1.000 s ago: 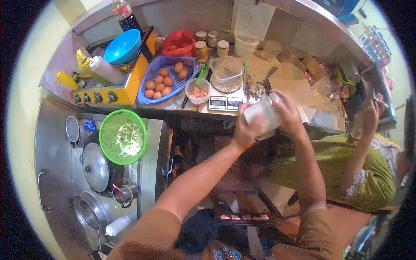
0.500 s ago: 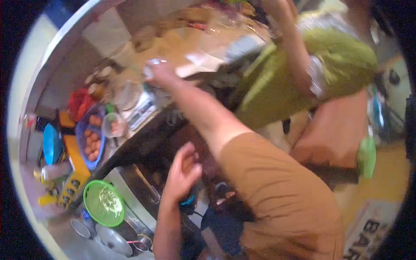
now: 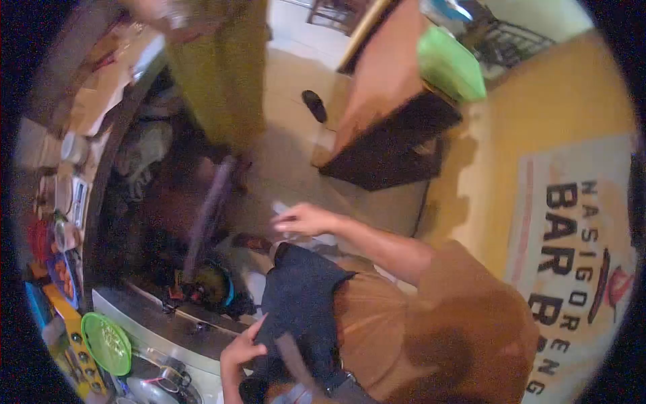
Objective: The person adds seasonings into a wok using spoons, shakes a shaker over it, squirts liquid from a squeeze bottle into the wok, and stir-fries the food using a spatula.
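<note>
My right hand [image 3: 309, 221] is out over the floor in front of my body, its fingers closed round a small, pale, partly see-through thing [image 3: 280, 208]. Blur and the fingers hide what kind of thing it is. Low in the view, my left hand [image 3: 243, 347] hangs beside my dark trousers [image 3: 296, 296]. Its thumb and fingers are apart, and I see nothing in it. To the left of that hand, a green plastic colander [image 3: 101, 337] with pale contents sits by the counter.
A person in a long olive garment [image 3: 232, 81] stands by the counter at upper left. Eggs in a blue basket [image 3: 55, 286] sit at the left. A brown table [image 3: 390, 74] bears a green container [image 3: 447, 64]. A lettered banner [image 3: 531, 209] hangs on the right wall.
The view has swung to the right, away from the counter. My right hand has left the counter and come back near my body with the small pale thing. My left hand is lower.
</note>
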### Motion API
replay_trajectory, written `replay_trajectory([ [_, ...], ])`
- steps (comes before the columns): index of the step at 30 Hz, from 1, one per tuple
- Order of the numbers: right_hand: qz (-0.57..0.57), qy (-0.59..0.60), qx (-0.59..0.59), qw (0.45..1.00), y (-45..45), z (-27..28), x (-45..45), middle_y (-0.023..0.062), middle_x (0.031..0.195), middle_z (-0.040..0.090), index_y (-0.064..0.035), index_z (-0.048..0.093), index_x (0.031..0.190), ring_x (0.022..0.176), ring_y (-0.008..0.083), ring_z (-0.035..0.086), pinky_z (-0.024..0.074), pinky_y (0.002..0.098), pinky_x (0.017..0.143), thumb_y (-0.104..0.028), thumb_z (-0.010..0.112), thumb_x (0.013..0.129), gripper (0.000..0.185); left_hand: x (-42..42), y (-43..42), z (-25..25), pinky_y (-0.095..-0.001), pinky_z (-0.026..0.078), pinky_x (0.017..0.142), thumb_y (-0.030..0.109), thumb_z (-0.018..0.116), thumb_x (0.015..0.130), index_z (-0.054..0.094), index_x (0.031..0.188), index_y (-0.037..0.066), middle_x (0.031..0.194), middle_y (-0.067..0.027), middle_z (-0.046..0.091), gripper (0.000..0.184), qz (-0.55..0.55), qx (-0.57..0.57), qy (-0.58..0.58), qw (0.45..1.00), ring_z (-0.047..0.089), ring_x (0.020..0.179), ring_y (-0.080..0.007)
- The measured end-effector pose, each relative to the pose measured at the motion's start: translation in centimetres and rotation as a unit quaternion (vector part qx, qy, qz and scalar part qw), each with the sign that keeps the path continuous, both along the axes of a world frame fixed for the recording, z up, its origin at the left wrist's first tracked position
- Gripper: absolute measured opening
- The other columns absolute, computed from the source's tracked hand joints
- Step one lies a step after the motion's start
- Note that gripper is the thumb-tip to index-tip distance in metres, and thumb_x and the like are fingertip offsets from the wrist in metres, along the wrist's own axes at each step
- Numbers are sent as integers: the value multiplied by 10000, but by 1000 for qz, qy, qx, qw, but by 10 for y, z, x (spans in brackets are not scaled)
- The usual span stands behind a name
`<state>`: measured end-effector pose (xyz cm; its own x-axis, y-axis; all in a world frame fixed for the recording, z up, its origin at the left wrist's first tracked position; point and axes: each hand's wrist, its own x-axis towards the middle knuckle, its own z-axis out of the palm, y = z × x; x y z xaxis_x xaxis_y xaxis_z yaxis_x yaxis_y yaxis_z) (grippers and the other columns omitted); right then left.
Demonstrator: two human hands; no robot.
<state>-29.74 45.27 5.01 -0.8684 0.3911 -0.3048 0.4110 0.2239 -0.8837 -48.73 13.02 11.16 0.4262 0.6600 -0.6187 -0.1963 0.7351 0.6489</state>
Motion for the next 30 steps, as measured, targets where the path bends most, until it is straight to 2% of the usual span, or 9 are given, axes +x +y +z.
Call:
replay_trajectory([
  [1, -32, -90, 51, 994, 5, -37, 77, 10, 873, 672, -110, 644, 1131, 765, 104, 612, 512, 293, 708, -324, 633, 865, 342, 10, -13, -35, -305, 309, 1038, 239, 701, 767, 397, 1368, 52, 1372, -33, 406, 699, -35, -5, -14, 999, 400, 1219, -168],
  [3, -334, -245, -160, 896, 28, -45, 191, 57, 827, 669, -83, 670, 1039, 742, 133, 620, 515, 301, 631, -300, 620, 864, 283, 36, -6, -43, -291, 336, 1012, 221, 726, 759, 387, 1371, 36, 1347, -31, 431, 724, -41, -31, -14, 999, 419, 1189, -151],
  [7, -652, -181, 3, 737, 104, -99, 414, 67, 782, 638, -77, 657, 934, 716, 187, 615, 510, 356, 581, -229, 527, 874, 209, 77, 6, -48, -300, 363, 985, 192, 753, 746, 398, 1356, 16, 1309, -72, 484, 728, 53, -77, 57, 994, 453, 1169, -157],
  [8, -556, -322, 273, 716, 127, -99, 447, 71, 767, 630, -82, 654, 926, 720, 190, 615, 507, 386, 563, -251, 541, 873, 210, 80, 1, -64, -300, 367, 982, 185, 754, 746, 401, 1353, 12, 1302, -81, 493, 723, 81, -78, 78, 991, 460, 1166, -160],
  [11, -617, -426, 213, 627, 210, -93, 513, 192, 1053, 636, -71, 617, 1101, 930, 355, 620, 486, 450, 787, -482, 508, 836, 501, 96, 2, -86, -310, 380, 974, 100, 708, 776, 424, 1335, 9, 1288, -116, 505, 634, 26, -92, 313, 945, 482, 1160, -194],
  [13, -669, -146, 91, 723, 277, -121, 576, 164, 920, 661, -29, 641, 1021, 799, 317, 634, 493, 428, 730, -431, 560, 837, 450, 121, -1, -111, -311, 406, 940, 79, 711, 765, 447, 1313, 0, 1261, -140, 521, 613, 165, -113, 234, 951, 505, 1138, -226],
  [16, -586, -203, 121, 775, 376, -163, 580, 165, 937, 651, -8, 639, 1007, 812, 290, 627, 491, 417, 736, -390, 579, 836, 423, 159, -10, -174, -317, 421, 920, 115, 735, 749, 464, 1293, -9, 1235, -154, 542, 621, 221, -87, 214, 947, 521, 1120, -227],
  [21, -393, -375, 249, 802, 422, -109, 537, 173, 900, 653, -2, 643, 988, 786, 287, 632, 491, 414, 716, -376, 581, 837, 408, 234, 130, -52, -350, 418, 944, 215, 739, 761, 449, 1304, -1, 1226, -186, 551, 652, 20, -86, 390, 916, 525, 1136, -235],
  [30, -145, -310, 288, 895, 380, -34, 568, 187, 834, 658, 10, 651, 954, 741, 282, 641, 490, 408, 679, -349, 583, 838, 384, 292, 144, -34, -356, 389, 996, 447, 672, 807, 463, 1306, 42, 1255, -167, 536, 676, 288, -32, 303, 908, 517, 1153, -252],
])
